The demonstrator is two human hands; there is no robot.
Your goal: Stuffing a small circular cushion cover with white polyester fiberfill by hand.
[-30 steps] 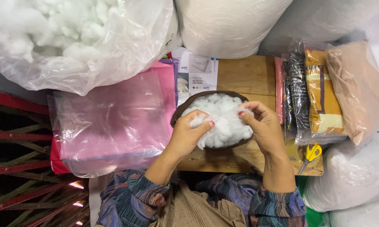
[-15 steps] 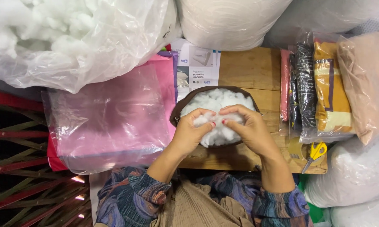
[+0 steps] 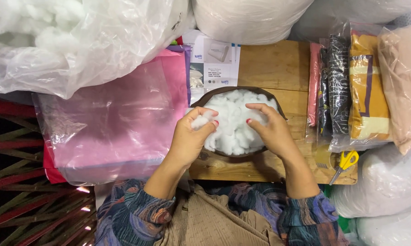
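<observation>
Two hands over the brown fabric cover, which sits mid-worktop, open and packed with white stuffing. Far left, off the worktop's left edge: red slatted frame. Above it, a big clear bag of white fibre fill hangs over the back left corner. Below that, a clear plastic bag over pink material covers the left end of the worktop and overhangs its left edge. Printed paper sheet at the back edge, just behind the cover.

My left hand is at the cover's left rim, fingers pinched shut on a tuft of the stuffing, thumb and fingertips meeting. My right hand is on the right half of the stuffing, fingers curled and pressing into the fill; whether they actually clamp a tuft I cannot tell. Hands are apart, with stuffing between them. Patterned sleeves at the front edge.

Right of the cover: row of bagged folded fabrics along the right end, pink, black patterned, orange striped, tan. Yellow-handled scissors at the front right corner, beside a tape roll. White bulk bags behind the back edge and another white bag off the right edge.
</observation>
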